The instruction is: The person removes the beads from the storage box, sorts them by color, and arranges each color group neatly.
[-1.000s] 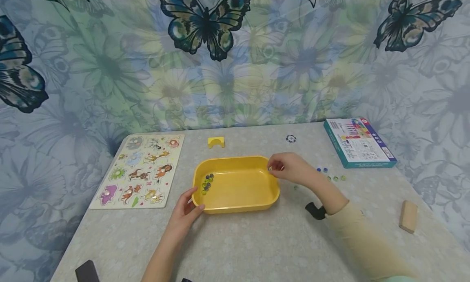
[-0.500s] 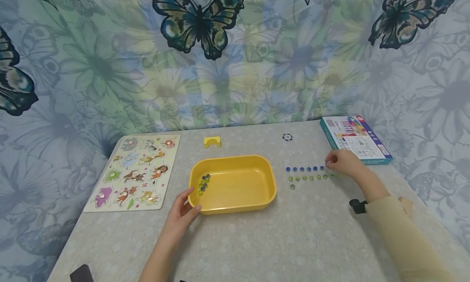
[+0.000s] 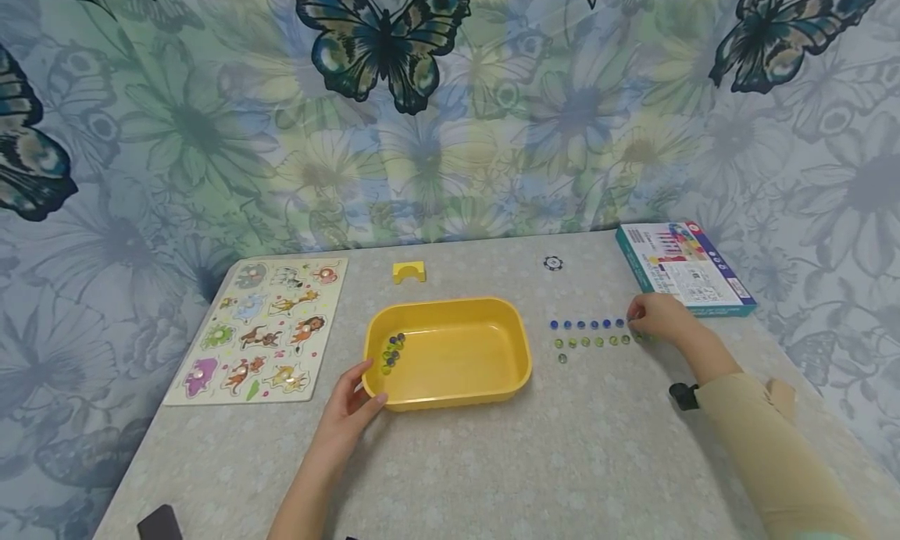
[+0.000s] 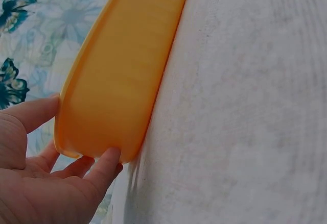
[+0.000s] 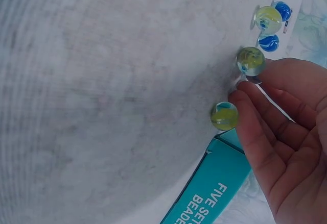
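Note:
My left hand [image 3: 346, 415] holds the left end of a yellow tray [image 3: 457, 368], fingers and thumb on its rim and wall. Inside the tray, several blue and green marbles [image 3: 401, 337] lie together at the left. My right hand [image 3: 661, 317] is at the right end of two marble rows, its thumb and fingertips pinching a small dark marble [image 5: 254, 79], mostly hidden by them. Blue marbles [image 3: 581, 324] form the far row; yellow-green marbles [image 3: 586, 342] form the near one. One green marble [image 5: 250, 60] lies against the thumb, and another marble [image 5: 225, 116] beside a finger.
A clear marble [image 3: 562, 359] sits alone below the rows. Behind my right hand lies a teal box [image 3: 689, 266]. An animal puzzle board [image 3: 256, 333] is at the left, a yellow arch block [image 3: 408, 272] and a round token [image 3: 553, 263] at the back. A wooden block [image 3: 782, 399] is partly behind my sleeve.
My right hand has gone from the tray's right rim to the far end of the marble rows, then slightly nearer and right. The left hand keeps its hold on the tray.

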Motion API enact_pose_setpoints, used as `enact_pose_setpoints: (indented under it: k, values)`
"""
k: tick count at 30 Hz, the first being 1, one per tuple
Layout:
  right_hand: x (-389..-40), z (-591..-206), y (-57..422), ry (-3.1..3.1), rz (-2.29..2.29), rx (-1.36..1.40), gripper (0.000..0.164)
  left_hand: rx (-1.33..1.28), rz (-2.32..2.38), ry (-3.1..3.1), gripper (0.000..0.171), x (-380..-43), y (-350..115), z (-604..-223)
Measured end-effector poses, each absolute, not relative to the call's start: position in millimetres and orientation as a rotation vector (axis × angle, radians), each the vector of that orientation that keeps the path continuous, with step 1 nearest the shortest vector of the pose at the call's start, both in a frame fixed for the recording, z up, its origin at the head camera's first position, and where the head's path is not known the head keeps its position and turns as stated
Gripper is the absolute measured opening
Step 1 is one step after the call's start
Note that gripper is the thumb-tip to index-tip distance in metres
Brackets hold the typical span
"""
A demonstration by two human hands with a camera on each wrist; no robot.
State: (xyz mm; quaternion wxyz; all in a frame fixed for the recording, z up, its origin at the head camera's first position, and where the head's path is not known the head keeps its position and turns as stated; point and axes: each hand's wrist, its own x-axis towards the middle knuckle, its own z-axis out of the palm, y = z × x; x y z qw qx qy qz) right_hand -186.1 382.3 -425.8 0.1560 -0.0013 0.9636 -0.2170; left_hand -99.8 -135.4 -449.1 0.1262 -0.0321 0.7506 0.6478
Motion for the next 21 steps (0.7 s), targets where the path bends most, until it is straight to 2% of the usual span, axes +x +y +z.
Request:
enact_pose_setpoints:
  k: [4, 12, 16, 21]
  values:
    - [-186.2, -427.5, 382.5, 2.761, -0.614, 0.001, 0.015, -0.097, 1.891, 2.18, 0.056, -99.4, -135.8, -449.2]
    - [-179.4, -412.5, 376.0, 2.879, -0.641, -0.034, 0.026, -0.087, 1.905, 2.17, 0.056, -100.7, -133.9, -449.8]
    - [-180.4, -396.4, 351.0, 2.946, -0.712, -0.139, 0.025, -0.089, 1.912, 2.17, 0.056, -100.3, -134.7, -450.8]
    - [-182.4, -382.2, 293.4, 2.968, -0.788, -0.308, 0.024, -0.107, 1.908, 2.182, 0.056, -100.0, -136.6, -452.2]
